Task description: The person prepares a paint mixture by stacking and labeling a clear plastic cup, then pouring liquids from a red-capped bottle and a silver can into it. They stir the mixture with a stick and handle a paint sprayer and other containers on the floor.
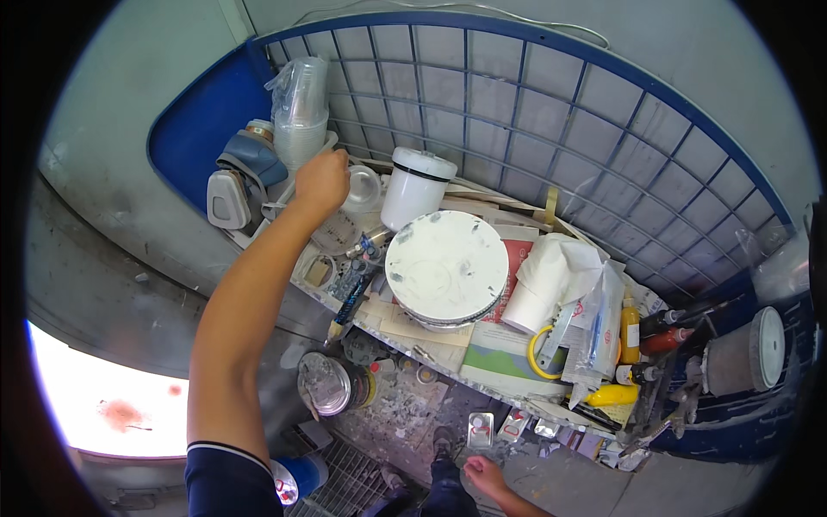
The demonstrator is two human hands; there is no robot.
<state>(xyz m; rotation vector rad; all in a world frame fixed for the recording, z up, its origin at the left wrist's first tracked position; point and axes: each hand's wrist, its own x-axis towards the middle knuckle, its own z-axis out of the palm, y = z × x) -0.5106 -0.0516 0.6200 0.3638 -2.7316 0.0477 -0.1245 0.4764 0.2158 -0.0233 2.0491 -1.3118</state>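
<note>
My left hand (323,183) is closed at the back left of the cluttered bench, its fingers wrapped round a pale strap (331,140) that shows above the fist. Just left of it lies a grey-blue half-mask respirator (251,164) with a white filter (227,200). A bagged stack of clear plastic cups (301,116) stands behind the hand. To its right are a small clear cup (362,184) and a white canister with a black band (418,185). My right hand (484,474) hangs low near the lower edge, fingers curled, with nothing visible in it.
A round tub with a stained white lid (446,267) sits mid-bench. Right of it are a paper roll (551,280), yellow-handled scissors (544,349) and several small bottles (631,332). A blue wire grid (491,86) backs the bench. An open paint can (327,383) stands below its front edge.
</note>
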